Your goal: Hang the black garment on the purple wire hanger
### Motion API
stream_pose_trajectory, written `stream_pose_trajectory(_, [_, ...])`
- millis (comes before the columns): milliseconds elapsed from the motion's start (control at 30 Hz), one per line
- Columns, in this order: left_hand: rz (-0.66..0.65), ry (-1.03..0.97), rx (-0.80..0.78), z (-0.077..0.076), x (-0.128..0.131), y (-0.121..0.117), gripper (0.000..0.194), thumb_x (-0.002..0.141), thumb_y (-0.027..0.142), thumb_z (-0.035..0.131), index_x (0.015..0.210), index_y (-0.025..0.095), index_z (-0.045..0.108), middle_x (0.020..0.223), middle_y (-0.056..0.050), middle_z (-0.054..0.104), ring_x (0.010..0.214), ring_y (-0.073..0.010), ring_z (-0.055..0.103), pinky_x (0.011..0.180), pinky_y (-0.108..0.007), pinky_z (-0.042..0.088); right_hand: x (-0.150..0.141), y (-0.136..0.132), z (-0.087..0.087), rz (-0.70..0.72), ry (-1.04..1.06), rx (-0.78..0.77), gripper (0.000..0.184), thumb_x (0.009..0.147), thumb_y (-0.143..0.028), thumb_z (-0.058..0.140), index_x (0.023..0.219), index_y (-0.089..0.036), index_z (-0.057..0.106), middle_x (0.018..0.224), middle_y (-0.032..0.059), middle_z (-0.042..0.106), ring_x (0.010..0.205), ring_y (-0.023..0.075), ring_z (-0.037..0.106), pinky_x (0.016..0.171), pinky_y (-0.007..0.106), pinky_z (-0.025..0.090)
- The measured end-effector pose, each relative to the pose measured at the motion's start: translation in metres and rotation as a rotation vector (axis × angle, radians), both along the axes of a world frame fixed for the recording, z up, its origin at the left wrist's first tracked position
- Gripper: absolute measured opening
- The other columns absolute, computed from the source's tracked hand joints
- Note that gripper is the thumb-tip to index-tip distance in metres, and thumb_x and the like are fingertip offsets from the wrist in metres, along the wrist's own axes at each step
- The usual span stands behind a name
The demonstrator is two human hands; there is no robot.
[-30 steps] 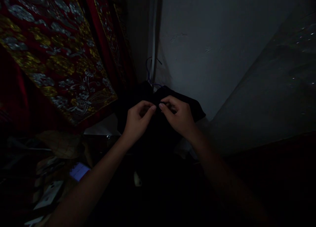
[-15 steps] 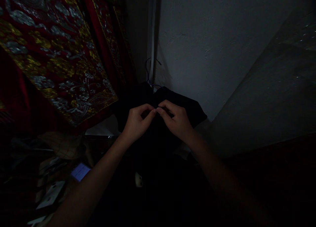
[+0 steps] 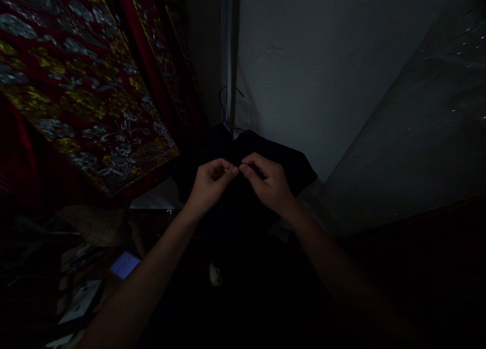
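Note:
A black garment that looks like a shirt (image 3: 290, 159) hangs from a thin purple hanger (image 3: 225, 121) in front of me. My left hand (image 3: 208, 182) is at the middle of its front, just below the neck opening, with thumb and fingers pinched together. Facing it, my right hand (image 3: 269, 183) makes a similar pinch, the fingertips of both nearly meeting. Both seem to grip the dark cloth of the shirt's front. Whatever small part lies between the fingertips is too dark to make out.
Red cloth with gold and silver embroidery (image 3: 114, 85) hangs at the left. A pale wall (image 3: 304, 60) stands behind the shirt. Down at the left are a lit screen (image 3: 125, 265) and a white flat object (image 3: 81, 301). A small pale object (image 3: 214, 274) shows below my hands.
The view has shifted slightly. The fingers of my left hand have curled a little more, while my right hand keeps nearly the same pinch. The shirt hangs as before.

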State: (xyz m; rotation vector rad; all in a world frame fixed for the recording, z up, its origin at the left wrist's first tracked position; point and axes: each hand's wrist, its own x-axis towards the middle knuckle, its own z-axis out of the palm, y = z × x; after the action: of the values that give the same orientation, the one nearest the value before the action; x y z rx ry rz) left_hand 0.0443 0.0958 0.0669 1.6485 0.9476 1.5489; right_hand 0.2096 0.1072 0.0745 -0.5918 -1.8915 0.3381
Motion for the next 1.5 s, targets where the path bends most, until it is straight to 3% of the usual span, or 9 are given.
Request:
stream_pose_trajectory(200, [0.119,0.359,-0.053,-0.059,0.0,0.007,0.016,0.084,0.03,0.065,0.075,0.016,0.066,0.068,-0.003,0.066,0.061,-0.0154,0.06,0.057,-0.025,0.041,-0.002,0.01,0.014,-0.105,0.393,-0.034,0.02,0.097,-0.04,0.058,0.09,-0.022,0.06,0.07,-0.0042,0.055,0.063,0.0117,0.055,0.061,0.025,0.043])
stream_pose_trajectory(367, [0.074,0.6,-0.14,-0.1,-0.009,-0.008,0.021,0.089,0.033,0.059,0.076,0.018,0.067,0.074,-0.004,0.07,0.067,-0.0184,0.064,0.061,-0.028,0.041,0.04,0.011,0.024,-0.168,0.789,-0.013,0.018,0.088,-0.032,0.069,0.077,-0.02,0.06,0.066,-0.0063,0.05,0.059,0.0077,0.05,0.058,0.02,0.041])
stream_pose_trajectory(467, [0.202,0.458,-0.098,-0.085,-0.019,-0.007,0.031,0.091,0.047,0.06,0.076,0.019,0.06,0.069,0.0,0.063,0.066,-0.0168,0.06,0.061,-0.027,0.04,0.068,0.003,0.015,-0.07,1.095,-0.259,0.016,0.082,-0.024,0.071,0.072,-0.019,0.059,0.063,-0.0066,0.05,0.055,0.0067,0.05,0.054,0.018,0.042])
stream_pose_trajectory(633, [0.453,0.192,0.071,-0.022,-0.025,0.02,0.049,0.079,0.048,0.076,0.11,0.022,0.048,0.087,0.001,0.063,0.072,-0.0154,0.06,0.065,-0.026,0.043,0.09,-0.013,-0.025,0.099,1.257,-0.792,0.016,0.086,-0.028,0.061,0.073,-0.021,0.064,0.07,-0.0007,0.068,0.068,0.0156,0.068,0.067,0.03,0.058])
stream_pose_trajectory(800, [0.375,0.128,0.116,0.008,-0.019,0.06,0.046,0.074,0.021,0.072,0.117,0.018,0.055,0.081,0.0,0.066,0.073,-0.016,0.062,0.069,-0.026,0.043,0.087,-0.03,-0.084,0.067,1.163,-0.89,0.021,0.081,-0.036,0.072,0.065,-0.025,0.063,0.051,-0.006,0.062,0.05,0.0159,0.064,0.057,0.031,0.056])
stream_pose_trajectory(933, [0.284,-0.017,0.053,0.003,-0.021,0.075,0.035,0.074,0.015,0.062,0.109,0.015,0.059,0.075,0.0,0.063,0.069,-0.0151,0.059,0.066,-0.026,0.042,0.075,-0.043,-0.114,0.076,1.262,-0.985,0.016,0.079,-0.035,0.074,0.069,-0.026,0.066,0.055,-0.0056,0.067,0.055,0.0169,0.068,0.063,0.033,0.059])
stream_pose_trajectory(1033, [0.362,0.047,0.159,-0.001,-0.026,0.067,0.039,0.081,0.021,0.061,0.12,0.017,0.056,0.097,-0.006,0.065,0.089,-0.0185,0.062,0.082,-0.031,0.047,0.064,-0.05,-0.123,0.064,1.378,-1.03,0.01,0.077,-0.032,0.075,0.073,-0.025,0.069,0.068,-0.0036,0.075,0.071,0.0189,0.074,0.077,0.036,0.06])
stream_pose_trajectory(1233, [0.379,0.328,0.164,-0.008,-0.028,0.057,0.085,0.067,0.032,0.086,0.142,0.026,0.046,0.148,-0.013,0.049,0.139,-0.0351,0.04,0.114,-0.053,0.029,0.042,-0.065,-0.123,0.09,1.482,-1.19,0.012,0.072,-0.028,0.077,0.07,-0.023,0.067,0.076,-0.0024,0.077,0.077,0.0194,0.074,0.08,0.036,0.06])
stream_pose_trajectory(1500, [0.296,-0.443,-0.378,-0.057,-0.064,0.085,0.012,0.072,0.009,0.062,0.082,0.015,0.066,0.074,-0.002,0.068,0.082,-0.021,0.066,0.076,-0.028,0.052,0.033,-0.065,-0.13,0.073,1.38,-1.191,0.02,0.07,-0.032,0.082,0.082,-0.024,0.068,0.07,-0.0055,0.071,0.07,0.0149,0.071,0.072,0.029,0.058])
